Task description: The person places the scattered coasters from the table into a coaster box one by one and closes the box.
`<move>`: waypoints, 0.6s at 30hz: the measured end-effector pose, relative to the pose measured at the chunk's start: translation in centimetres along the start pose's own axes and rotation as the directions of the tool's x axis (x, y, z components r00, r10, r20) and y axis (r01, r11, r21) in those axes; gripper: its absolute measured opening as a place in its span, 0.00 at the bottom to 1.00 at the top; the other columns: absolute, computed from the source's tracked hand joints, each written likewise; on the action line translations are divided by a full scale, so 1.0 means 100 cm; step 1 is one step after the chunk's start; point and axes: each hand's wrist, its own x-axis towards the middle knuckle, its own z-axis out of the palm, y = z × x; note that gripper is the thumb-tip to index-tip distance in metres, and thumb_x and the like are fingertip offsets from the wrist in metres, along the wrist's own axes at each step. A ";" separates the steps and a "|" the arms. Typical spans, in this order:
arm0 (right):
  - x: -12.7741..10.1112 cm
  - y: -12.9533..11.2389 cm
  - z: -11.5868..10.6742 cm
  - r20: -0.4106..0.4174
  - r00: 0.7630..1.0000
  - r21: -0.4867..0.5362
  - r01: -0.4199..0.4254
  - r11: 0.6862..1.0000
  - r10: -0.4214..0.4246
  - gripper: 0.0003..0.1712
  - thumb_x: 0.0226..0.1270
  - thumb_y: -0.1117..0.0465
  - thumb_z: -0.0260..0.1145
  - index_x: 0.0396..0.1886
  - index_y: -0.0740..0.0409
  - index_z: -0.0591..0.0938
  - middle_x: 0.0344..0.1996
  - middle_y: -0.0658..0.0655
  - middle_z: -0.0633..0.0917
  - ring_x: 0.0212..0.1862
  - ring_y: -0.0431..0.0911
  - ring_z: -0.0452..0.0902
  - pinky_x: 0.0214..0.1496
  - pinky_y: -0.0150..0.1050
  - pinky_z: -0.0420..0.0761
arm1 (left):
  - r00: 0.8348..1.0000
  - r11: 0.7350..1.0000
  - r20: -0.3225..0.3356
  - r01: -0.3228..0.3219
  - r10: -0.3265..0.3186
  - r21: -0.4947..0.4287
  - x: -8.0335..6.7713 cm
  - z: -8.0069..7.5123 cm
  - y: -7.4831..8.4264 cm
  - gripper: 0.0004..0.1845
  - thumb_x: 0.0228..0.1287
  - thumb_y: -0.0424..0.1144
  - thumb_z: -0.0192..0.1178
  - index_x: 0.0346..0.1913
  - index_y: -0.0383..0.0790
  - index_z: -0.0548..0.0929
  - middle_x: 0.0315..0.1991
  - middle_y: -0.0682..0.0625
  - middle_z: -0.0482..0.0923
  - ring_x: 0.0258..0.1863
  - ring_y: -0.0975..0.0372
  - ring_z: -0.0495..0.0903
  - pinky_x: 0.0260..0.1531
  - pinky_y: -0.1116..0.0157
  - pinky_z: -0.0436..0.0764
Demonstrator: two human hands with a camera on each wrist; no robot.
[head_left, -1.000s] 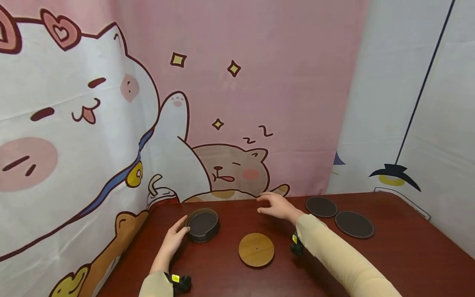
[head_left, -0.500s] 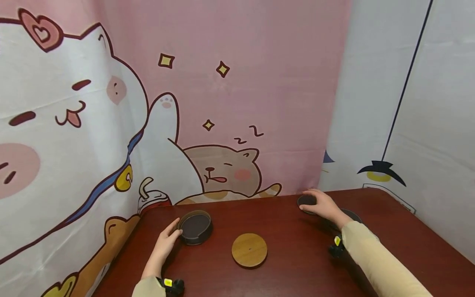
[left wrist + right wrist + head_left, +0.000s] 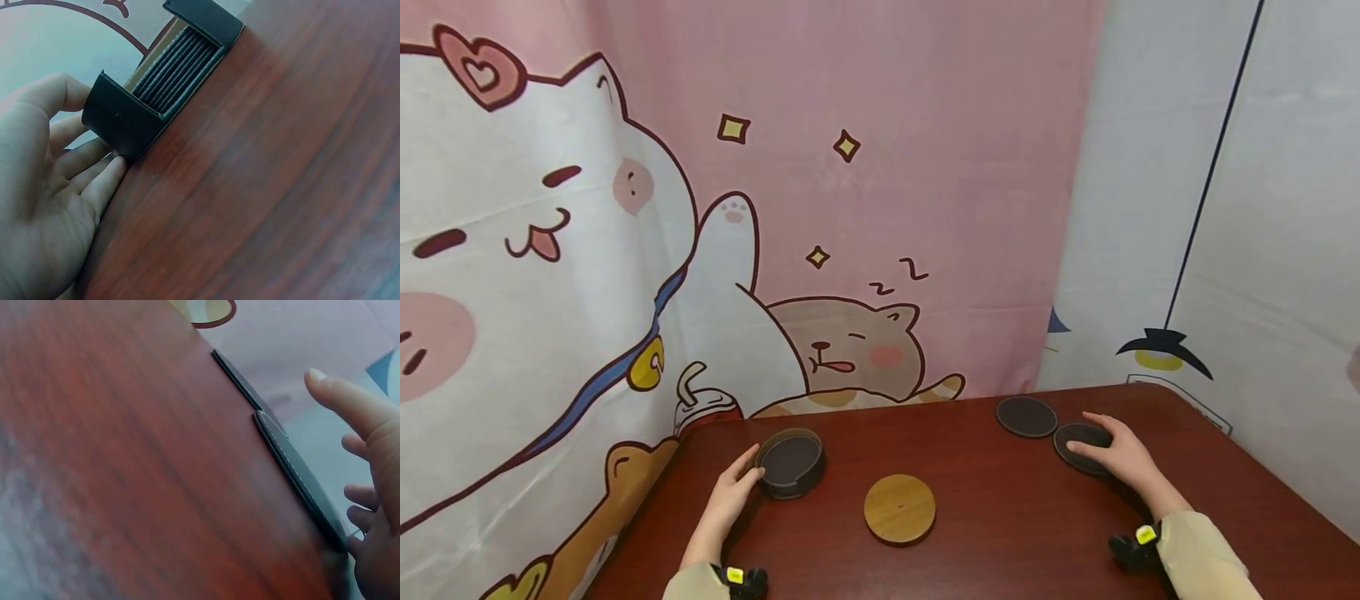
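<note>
The right hand [image 3: 1116,454] has shifted from the farther dark coaster [image 3: 1027,416] to the nearer dark coaster [image 3: 1078,446] at the frame's right, fingers spread flat on its top, gripping nothing. At lower left, the left hand [image 3: 730,496] rests relaxed fingers against the side of the black coaster holder [image 3: 790,462], stacked with coasters. A round wooden coaster [image 3: 899,508] lies between them on the table [image 3: 1000,533].

Glossy wooden table [image 3: 1000,517], matt leather-like coasters [image 3: 1026,416], smooth wooden disc [image 3: 899,508]
</note>
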 end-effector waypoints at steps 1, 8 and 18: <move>-0.002 0.001 -0.001 0.000 1.000 0.000 -0.007 1.000 0.007 0.50 0.59 0.44 0.69 0.70 0.72 0.62 0.65 0.80 0.60 0.65 0.74 0.53 0.59 0.72 0.57 | 1.000 1.000 0.000 -0.001 0.001 -0.001 0.000 0.000 0.000 0.30 0.69 0.38 0.53 0.73 0.37 0.63 0.72 0.36 0.58 0.71 0.42 0.53 0.66 0.42 0.55; -0.010 0.007 -0.009 0.095 0.994 -0.015 -0.050 0.999 0.051 0.54 0.59 0.46 0.70 0.71 0.74 0.56 0.65 0.84 0.55 0.65 0.79 0.47 0.56 0.76 0.56 | 1.000 1.000 -0.005 0.002 -0.002 -0.015 -0.004 0.003 0.001 0.30 0.68 0.37 0.54 0.72 0.36 0.65 0.71 0.35 0.60 0.71 0.42 0.54 0.65 0.41 0.56; -0.004 0.011 -0.004 0.112 0.993 -0.225 -0.017 0.974 0.043 0.53 0.50 0.37 0.72 0.66 0.69 0.68 0.64 0.85 0.56 0.64 0.81 0.46 0.49 0.79 0.54 | 1.000 1.000 -0.003 0.009 -0.009 -0.016 -0.002 0.000 0.003 0.30 0.68 0.36 0.54 0.72 0.37 0.64 0.71 0.36 0.59 0.71 0.42 0.54 0.65 0.41 0.56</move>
